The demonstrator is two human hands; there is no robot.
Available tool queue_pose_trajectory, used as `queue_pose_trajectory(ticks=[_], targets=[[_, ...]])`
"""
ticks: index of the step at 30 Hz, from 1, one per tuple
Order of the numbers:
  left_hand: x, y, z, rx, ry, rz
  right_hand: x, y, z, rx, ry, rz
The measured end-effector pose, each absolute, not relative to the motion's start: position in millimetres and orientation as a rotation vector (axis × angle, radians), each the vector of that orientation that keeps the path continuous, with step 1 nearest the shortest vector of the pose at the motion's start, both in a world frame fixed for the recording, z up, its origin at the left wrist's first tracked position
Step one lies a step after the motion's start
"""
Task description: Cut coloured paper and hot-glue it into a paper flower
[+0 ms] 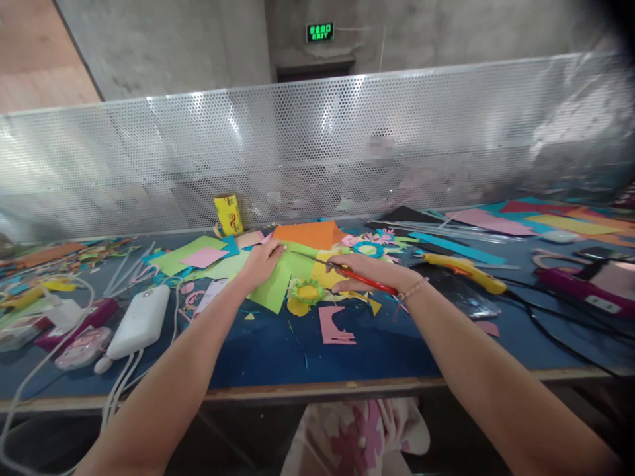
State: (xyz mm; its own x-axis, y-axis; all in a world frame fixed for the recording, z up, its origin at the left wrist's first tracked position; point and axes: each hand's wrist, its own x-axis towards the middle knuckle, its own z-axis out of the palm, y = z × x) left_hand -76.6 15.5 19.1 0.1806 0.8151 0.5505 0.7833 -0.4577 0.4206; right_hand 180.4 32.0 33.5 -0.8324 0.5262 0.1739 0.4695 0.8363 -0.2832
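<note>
My left hand [262, 266] pinches the upper edge of a light green sheet of paper [276, 285] over the middle of the table. In my right hand [364, 270] is a pair of scissors with red handles [370, 280]; their blades point left and reach the green sheet near my left fingertips. Just below the blades lies a ring of crimped green paper [306, 290] with yellow paper at its centre. A pink paper offcut [336, 326] with a curved cut-out rests nearer to me. Behind the hands sits an orange sheet [310, 235].
A yellow glue gun [464, 271] with a black cord lies to the right. At left are a white power bank [140, 322] with cables and a purple power strip [82, 324]. A yellow box [229, 215] stands before the perforated metal screen [317, 145]. Coloured paper scraps are scattered around.
</note>
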Motion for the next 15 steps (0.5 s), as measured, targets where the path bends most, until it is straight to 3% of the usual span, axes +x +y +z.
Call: queue_pose_trajectory(ticks=[15], targets=[[-75.1,13.4,22.6,2.312,1.582,1.186,182.3,35.4,31.8,-0.708,-2.78,0.357]])
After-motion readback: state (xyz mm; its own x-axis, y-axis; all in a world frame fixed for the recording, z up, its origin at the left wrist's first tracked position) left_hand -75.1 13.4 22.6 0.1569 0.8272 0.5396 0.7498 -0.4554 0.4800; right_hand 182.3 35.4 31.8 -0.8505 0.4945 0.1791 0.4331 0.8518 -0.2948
